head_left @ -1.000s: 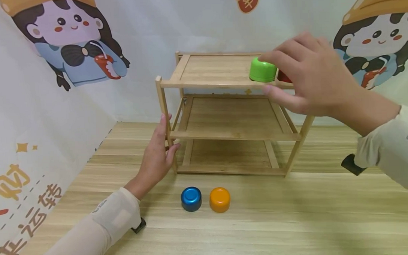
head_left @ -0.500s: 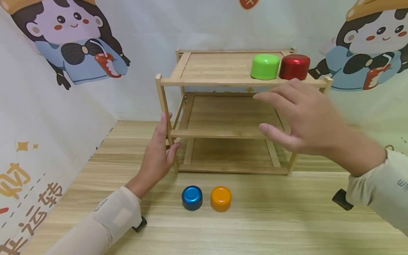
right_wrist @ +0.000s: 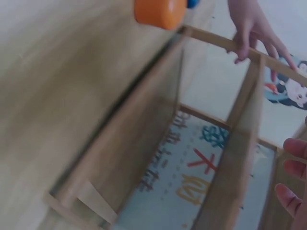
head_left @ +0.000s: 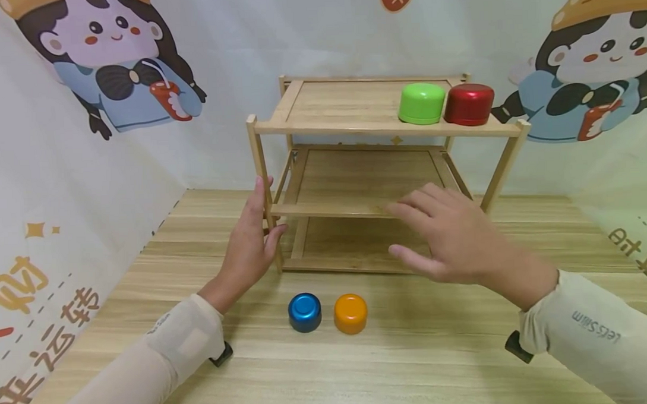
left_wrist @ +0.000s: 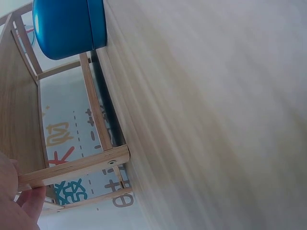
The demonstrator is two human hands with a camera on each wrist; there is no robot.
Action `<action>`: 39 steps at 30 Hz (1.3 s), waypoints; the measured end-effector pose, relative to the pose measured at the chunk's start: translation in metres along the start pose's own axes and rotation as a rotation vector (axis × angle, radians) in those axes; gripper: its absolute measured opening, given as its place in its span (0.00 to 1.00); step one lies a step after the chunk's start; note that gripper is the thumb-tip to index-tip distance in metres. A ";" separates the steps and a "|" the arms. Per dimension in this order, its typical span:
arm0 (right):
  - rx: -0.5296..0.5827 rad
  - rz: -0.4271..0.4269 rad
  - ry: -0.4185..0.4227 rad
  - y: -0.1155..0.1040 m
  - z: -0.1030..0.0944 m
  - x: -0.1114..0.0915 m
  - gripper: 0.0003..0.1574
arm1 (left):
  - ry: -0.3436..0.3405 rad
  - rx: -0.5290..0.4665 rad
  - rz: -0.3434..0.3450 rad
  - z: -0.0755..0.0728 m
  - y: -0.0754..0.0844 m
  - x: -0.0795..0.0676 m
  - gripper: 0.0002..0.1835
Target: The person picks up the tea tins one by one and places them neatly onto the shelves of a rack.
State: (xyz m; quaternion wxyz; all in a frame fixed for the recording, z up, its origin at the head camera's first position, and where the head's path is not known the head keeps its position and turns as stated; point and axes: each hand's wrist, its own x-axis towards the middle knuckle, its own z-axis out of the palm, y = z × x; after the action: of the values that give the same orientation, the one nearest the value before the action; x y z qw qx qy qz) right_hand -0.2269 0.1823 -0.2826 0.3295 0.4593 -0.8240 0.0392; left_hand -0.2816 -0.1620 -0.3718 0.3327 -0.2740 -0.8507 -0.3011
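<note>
My left hand (head_left: 245,246) grips the front left post of a three-tier wooden shelf rack (head_left: 364,129), thumb in front and fingers behind. In the right wrist view those fingers wrap the same post. My right hand (head_left: 448,236) holds nothing, its fingers loosely bent in front of the middle tier. On the top tier, near the right end, a light green round canister (head_left: 422,104) sits beside a dark red one. Below the rack, a shiny blue canister (head_left: 305,313) and an orange canister (head_left: 351,314) stand side by side on the wood-grain surface.
The red canister (head_left: 470,105) is close to the top tier's right front corner. Behind the rack hangs a pale printed backdrop (head_left: 233,80), which also runs along the left and right sides. The wood-grain surface (head_left: 393,372) extends in front of the rack.
My right hand has come away from the green canister on the top tier and moved down and left to the middle tier's height. The left hand has stayed on the post.
</note>
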 end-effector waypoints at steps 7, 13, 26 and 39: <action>-0.009 -0.002 -0.110 -0.020 0.026 -0.007 0.35 | -0.002 -0.004 -0.006 0.000 0.000 0.000 0.56; -0.007 -0.039 -0.125 -0.036 0.050 -0.013 0.35 | -0.008 -0.003 -0.018 0.000 0.000 0.000 0.57; -0.004 -0.082 -0.238 -0.061 0.084 -0.020 0.36 | -0.020 -0.009 -0.031 -0.001 0.000 0.000 0.57; 0.024 -0.063 -0.323 -0.070 0.098 -0.028 0.34 | -0.023 -0.009 -0.036 -0.001 0.002 0.000 0.56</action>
State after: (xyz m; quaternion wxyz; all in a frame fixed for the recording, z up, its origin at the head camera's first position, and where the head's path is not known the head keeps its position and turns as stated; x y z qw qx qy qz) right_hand -0.2115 0.1262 -0.3920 0.1881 0.4892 -0.8509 -0.0356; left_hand -0.2799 -0.1618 -0.3709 0.3162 -0.2633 -0.8579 -0.3077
